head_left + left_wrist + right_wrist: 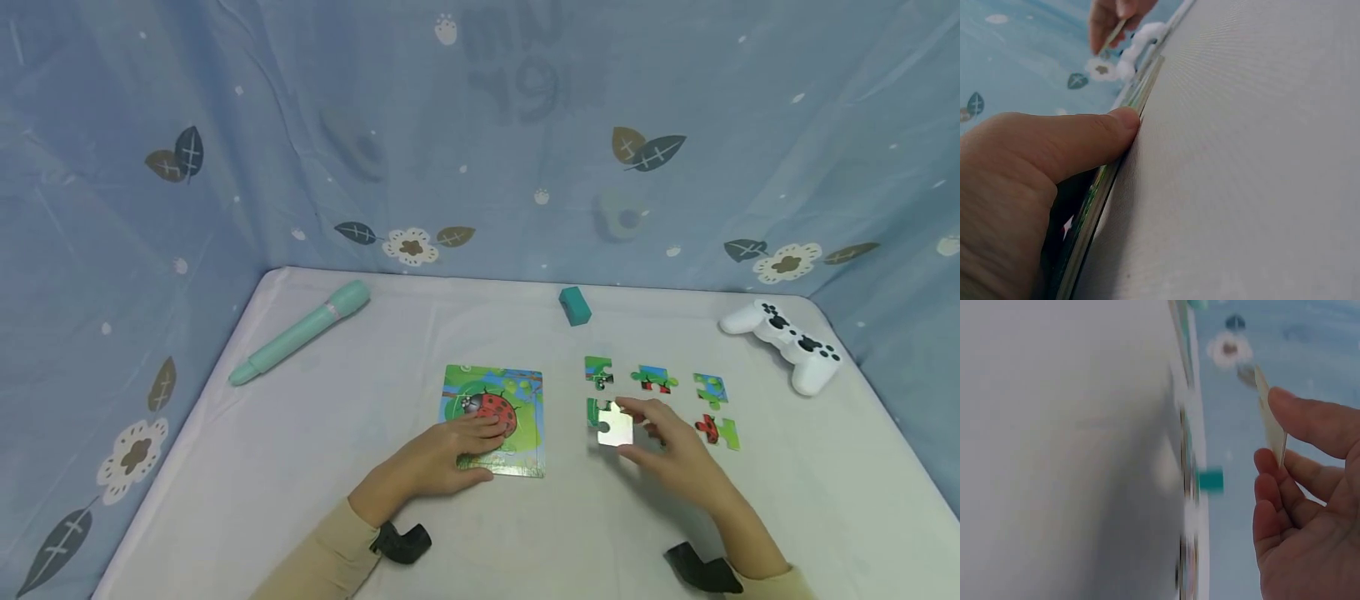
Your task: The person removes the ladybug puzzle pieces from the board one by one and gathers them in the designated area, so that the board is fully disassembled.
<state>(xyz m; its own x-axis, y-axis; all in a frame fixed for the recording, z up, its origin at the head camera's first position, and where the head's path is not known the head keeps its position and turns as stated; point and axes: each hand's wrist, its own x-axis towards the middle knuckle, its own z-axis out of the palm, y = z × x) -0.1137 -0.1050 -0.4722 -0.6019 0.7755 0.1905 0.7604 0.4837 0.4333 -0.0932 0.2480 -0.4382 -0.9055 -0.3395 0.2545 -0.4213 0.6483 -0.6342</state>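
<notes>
My left hand [457, 454] rests on a square puzzle board [528, 462] with a red ladybug picture, its fingers laid across the ladybug. In the left wrist view the thumb [1094, 140] touches the board's edge. To the right, my right hand [675, 454] pinches a jigsaw piece [617, 427] between thumb and fingers, lifted above the table. That piece looks pale and shiny in the head view and shows thin, nearly edge-on, in the right wrist view. Just behind it lies a green piece [592, 412], partly hidden.
Several loose jigsaw pieces [654, 379] lie right of the board, some partly behind the right hand. A teal block [575, 307] sits at the back. A white game controller [783, 343] is at back right, a mint-green tube-shaped thing [300, 333] at left. Blue curtain cloth [480, 150] encloses the white table.
</notes>
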